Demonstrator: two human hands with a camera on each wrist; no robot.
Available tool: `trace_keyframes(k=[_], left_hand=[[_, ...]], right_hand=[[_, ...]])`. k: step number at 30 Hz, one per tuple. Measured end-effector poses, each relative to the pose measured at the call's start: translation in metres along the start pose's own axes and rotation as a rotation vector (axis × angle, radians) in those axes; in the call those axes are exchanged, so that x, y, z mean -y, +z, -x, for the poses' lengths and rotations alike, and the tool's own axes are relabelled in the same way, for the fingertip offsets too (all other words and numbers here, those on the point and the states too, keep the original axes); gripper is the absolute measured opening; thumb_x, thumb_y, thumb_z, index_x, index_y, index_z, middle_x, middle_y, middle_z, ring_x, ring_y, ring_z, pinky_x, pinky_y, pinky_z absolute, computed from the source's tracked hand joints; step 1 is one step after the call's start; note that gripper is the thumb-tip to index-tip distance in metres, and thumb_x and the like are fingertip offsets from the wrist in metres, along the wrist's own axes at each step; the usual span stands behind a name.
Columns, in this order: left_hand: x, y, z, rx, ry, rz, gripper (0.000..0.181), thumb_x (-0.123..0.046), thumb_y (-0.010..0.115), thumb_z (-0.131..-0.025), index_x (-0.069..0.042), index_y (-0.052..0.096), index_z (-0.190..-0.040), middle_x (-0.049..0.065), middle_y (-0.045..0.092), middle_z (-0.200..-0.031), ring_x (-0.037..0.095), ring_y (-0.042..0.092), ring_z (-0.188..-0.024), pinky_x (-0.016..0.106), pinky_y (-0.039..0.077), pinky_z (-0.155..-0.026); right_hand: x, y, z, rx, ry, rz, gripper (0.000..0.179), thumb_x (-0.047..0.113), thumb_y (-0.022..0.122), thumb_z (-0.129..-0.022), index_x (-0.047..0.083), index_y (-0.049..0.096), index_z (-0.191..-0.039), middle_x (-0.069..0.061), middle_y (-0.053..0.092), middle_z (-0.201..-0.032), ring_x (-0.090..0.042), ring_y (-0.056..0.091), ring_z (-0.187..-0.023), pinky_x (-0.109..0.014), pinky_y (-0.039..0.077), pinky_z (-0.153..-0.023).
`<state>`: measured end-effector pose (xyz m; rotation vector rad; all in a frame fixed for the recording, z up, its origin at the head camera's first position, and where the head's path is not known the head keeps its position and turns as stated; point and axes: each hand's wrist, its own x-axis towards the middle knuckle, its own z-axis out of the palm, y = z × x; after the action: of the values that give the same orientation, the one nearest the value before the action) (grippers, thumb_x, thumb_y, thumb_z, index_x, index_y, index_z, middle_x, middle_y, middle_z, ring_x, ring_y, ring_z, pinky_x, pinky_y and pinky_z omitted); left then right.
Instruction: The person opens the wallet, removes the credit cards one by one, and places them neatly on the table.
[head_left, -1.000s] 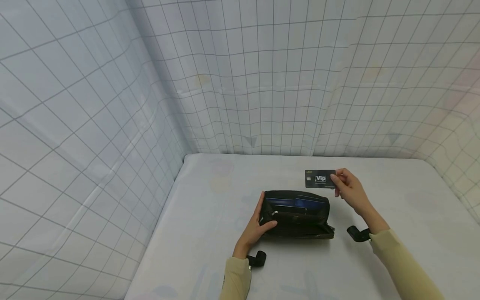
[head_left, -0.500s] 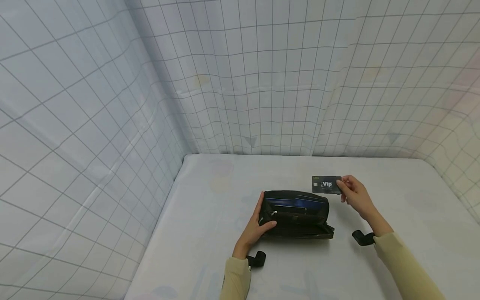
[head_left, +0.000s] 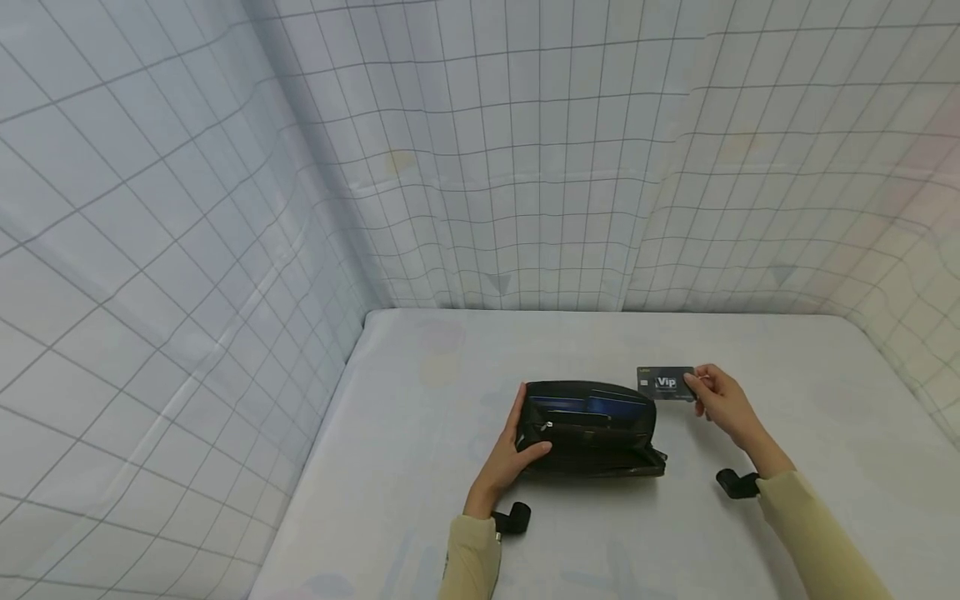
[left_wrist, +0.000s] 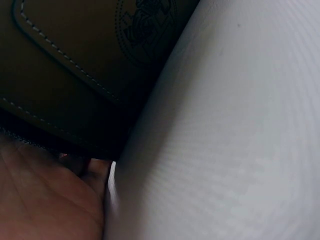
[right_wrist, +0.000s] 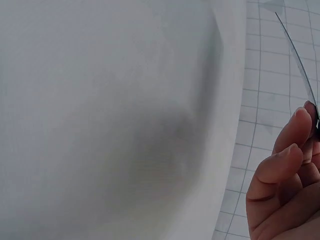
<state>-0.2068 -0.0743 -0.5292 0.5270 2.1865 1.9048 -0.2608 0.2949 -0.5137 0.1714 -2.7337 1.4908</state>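
Note:
A black wallet [head_left: 600,437] lies open on the white table, its zip undone and blue showing in an inner compartment. My left hand [head_left: 504,462] grips its left end, thumb over the front edge and fingers along the side. Stitching and a round printed emblem mark the wallet's outside [left_wrist: 65,85] in the left wrist view, beside my palm [left_wrist: 45,195]. Between thumb and fingers, my right hand [head_left: 723,402] pinches a black card marked "Vip" [head_left: 663,383], just off the wallet's upper right corner. The right wrist view catches the card [right_wrist: 300,62] edge-on, slightly bowed.
White cloth covers the table [head_left: 405,433]. Behind it and to the sides hang pale sheets with a grid pattern [head_left: 555,192]. Small black wrist cameras, one on the left wrist [head_left: 513,518] and one on the right [head_left: 738,483], stick out near the table.
My right hand has moved right and toward me with the card, bringing it down from above the wallet to beside its upper right corner. The left hand and wallet have stayed put.

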Motion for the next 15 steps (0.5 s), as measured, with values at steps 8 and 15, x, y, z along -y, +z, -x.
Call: trace_keyframes(k=[8,15], left_hand=[[-0.001,0.0,0.0,0.002,0.008,-0.004,0.088,-0.024,0.062,-0.088,-0.031,0.0,-0.15,-0.013,-0.004,-0.154,0.018,-0.003,-0.142,0.057,0.01,-0.109],[0.0,0.0,0.001,0.008,0.008,0.007,0.088,-0.025,0.062,-0.088,-0.03,-0.001,-0.15,-0.014,-0.004,-0.154,0.017,-0.003,-0.142,0.057,0.01,-0.109]], right_hand=[[-0.01,-0.001,0.002,0.019,0.053,0.036,0.045,0.039,0.041,-0.098,-0.003,0.042,-0.113,-0.015,0.054,-0.07,-0.021,0.049,-0.056,-0.028,0.041,-0.05],[-0.013,-0.004,0.003,0.029,0.059,0.038,0.042,0.035,0.042,-0.099,-0.004,0.043,-0.112,-0.015,0.054,-0.069,-0.018,0.049,-0.055,-0.029,0.041,-0.049]])
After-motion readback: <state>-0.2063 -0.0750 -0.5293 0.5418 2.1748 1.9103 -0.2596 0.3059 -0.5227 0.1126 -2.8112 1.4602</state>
